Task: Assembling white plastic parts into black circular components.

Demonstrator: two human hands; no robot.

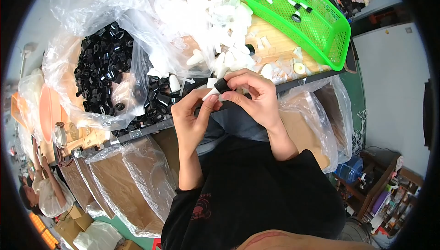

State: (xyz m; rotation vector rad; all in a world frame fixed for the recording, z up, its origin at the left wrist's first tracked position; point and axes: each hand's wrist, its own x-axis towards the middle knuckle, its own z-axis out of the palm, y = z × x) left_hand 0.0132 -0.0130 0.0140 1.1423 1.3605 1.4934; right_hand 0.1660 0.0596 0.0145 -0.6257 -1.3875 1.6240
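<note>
Finds a wooden workbench (pixel 262 27) crowded with loose parts. Notes on it a broad heap of white parts (pixel 197 11) at upper centre; at left, a clear bag (pixel 59 73) spread around a mass of black rings (pixel 103 66); at upper right, a green basket (pixel 337 48) holding several black-and-white pieces. Records, by the near edge, left hand (pixel 190 112) with thumb and finger pinched narrow on a white tip (pixel 211 94); right hand (pixel 254 96) with thumb and fingers closed on a black collar (pixel 222 85). Locates tip and collar together between both hands. Cannot tell depth of tip inside collar. Flags possible crooked fit, from uneven thumb pressure; possible slip, from a pinch on a tapered shape; possible drop onto the lap (pixel 245 126), from handling so near the edge.
</note>
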